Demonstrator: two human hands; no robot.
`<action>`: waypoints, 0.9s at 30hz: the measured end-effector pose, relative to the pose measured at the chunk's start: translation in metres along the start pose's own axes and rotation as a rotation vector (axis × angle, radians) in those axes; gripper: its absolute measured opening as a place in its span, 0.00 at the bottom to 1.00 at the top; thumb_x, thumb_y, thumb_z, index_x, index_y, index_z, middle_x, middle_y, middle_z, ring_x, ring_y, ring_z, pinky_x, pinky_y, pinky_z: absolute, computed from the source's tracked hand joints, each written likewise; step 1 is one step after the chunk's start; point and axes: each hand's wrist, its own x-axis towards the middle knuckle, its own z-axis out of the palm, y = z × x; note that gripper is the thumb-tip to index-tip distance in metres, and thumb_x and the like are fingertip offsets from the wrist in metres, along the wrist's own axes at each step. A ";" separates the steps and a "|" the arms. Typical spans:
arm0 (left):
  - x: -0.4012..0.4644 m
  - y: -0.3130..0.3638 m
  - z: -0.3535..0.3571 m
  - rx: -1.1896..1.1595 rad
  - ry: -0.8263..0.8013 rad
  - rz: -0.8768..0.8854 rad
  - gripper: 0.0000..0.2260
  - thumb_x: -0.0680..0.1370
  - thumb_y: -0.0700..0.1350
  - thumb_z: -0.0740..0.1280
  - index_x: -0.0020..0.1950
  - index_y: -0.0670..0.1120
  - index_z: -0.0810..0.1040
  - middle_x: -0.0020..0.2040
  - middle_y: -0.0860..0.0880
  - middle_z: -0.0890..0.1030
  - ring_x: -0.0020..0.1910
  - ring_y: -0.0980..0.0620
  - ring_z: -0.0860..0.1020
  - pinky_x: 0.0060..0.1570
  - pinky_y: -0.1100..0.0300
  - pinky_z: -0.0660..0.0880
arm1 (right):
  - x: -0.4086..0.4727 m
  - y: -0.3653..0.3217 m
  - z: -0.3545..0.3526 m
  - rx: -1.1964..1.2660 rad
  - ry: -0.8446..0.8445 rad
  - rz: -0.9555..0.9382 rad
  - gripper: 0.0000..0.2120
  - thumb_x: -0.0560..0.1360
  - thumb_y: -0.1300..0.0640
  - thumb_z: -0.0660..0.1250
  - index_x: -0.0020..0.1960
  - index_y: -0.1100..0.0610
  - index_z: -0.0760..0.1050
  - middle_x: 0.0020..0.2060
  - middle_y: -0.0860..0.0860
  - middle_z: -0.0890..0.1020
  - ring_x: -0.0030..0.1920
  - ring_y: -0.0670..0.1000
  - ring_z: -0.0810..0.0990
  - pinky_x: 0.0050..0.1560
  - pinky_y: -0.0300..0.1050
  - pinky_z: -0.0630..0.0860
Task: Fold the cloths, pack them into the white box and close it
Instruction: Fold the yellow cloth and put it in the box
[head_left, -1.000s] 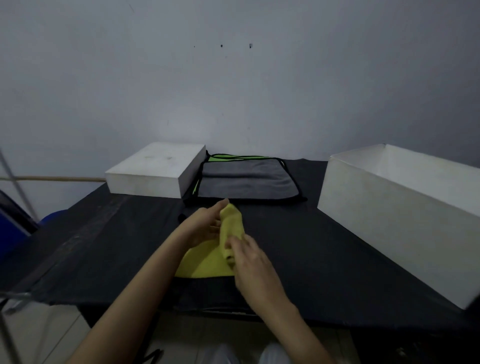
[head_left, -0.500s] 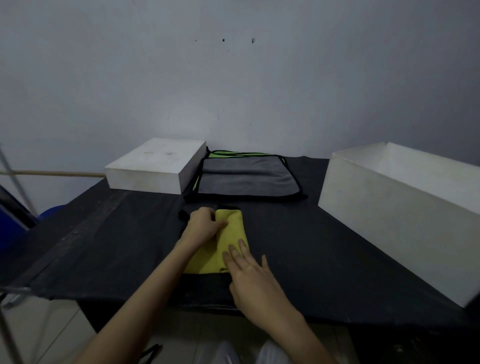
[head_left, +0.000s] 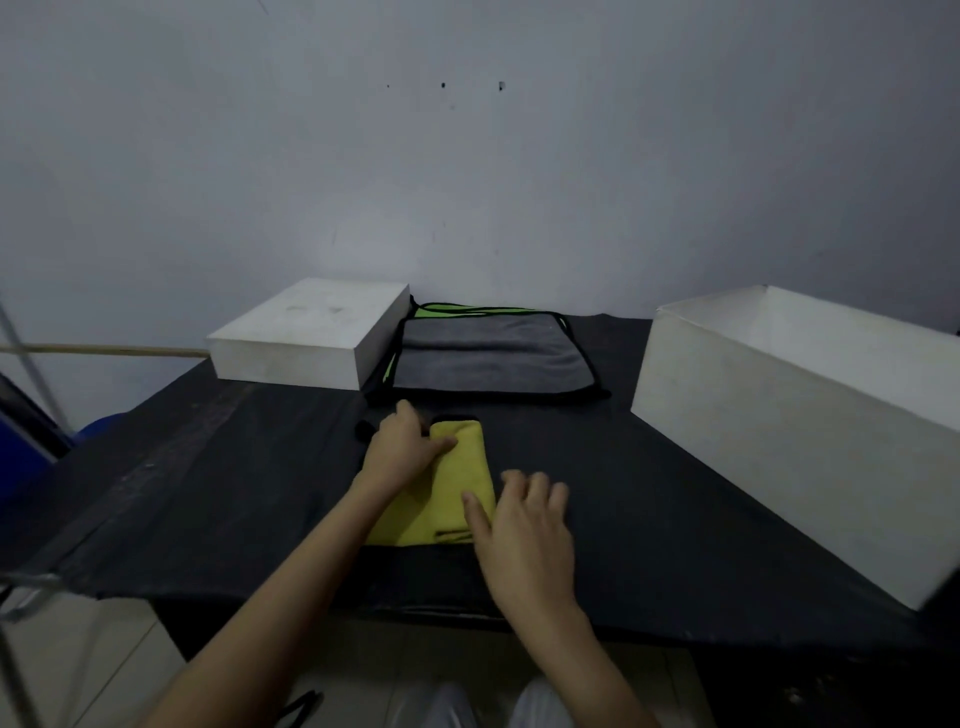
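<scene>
A folded yellow cloth (head_left: 451, 493) lies flat on the black table near its front edge. My left hand (head_left: 402, 449) presses on the cloth's far left part, fingers spread over it. My right hand (head_left: 524, 519) rests flat at the cloth's near right edge with its fingers apart, holding nothing. The open white box (head_left: 779, 415) stands at the right, its inside hidden from here. Its white lid (head_left: 311, 335) lies at the back left. A stack of unfolded cloths (head_left: 493, 356), grey on top with green under it, lies between lid and box.
The black table (head_left: 208, 467) runs to a white wall behind. A wooden pole (head_left: 104, 351) and metal bars stand beyond the left edge. The table's front edge is close to my body, with tiled floor below.
Both hands have lowered the raised yellow fold down onto the table. The cloth now lies flat, and my right hand has slid rightward off its top to its edge.
</scene>
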 end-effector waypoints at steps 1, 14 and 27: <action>0.000 0.000 0.000 0.001 -0.013 -0.002 0.18 0.71 0.50 0.71 0.47 0.43 0.65 0.54 0.39 0.77 0.53 0.42 0.76 0.46 0.54 0.72 | 0.004 0.001 0.000 -0.023 -0.026 0.061 0.26 0.78 0.38 0.50 0.64 0.58 0.67 0.61 0.56 0.70 0.61 0.55 0.67 0.52 0.44 0.72; 0.018 0.003 -0.009 0.055 -0.121 0.195 0.19 0.71 0.47 0.71 0.57 0.44 0.69 0.58 0.42 0.74 0.56 0.47 0.73 0.55 0.55 0.72 | 0.048 0.040 -0.015 0.494 -0.151 0.283 0.12 0.74 0.54 0.66 0.53 0.57 0.69 0.50 0.52 0.75 0.51 0.53 0.76 0.51 0.48 0.74; 0.042 0.014 -0.025 -0.156 -0.586 0.011 0.29 0.75 0.39 0.65 0.74 0.47 0.58 0.69 0.42 0.67 0.65 0.46 0.68 0.60 0.58 0.66 | 0.104 0.064 -0.048 0.869 -0.523 0.349 0.11 0.70 0.69 0.68 0.43 0.54 0.76 0.44 0.52 0.78 0.49 0.51 0.75 0.48 0.45 0.74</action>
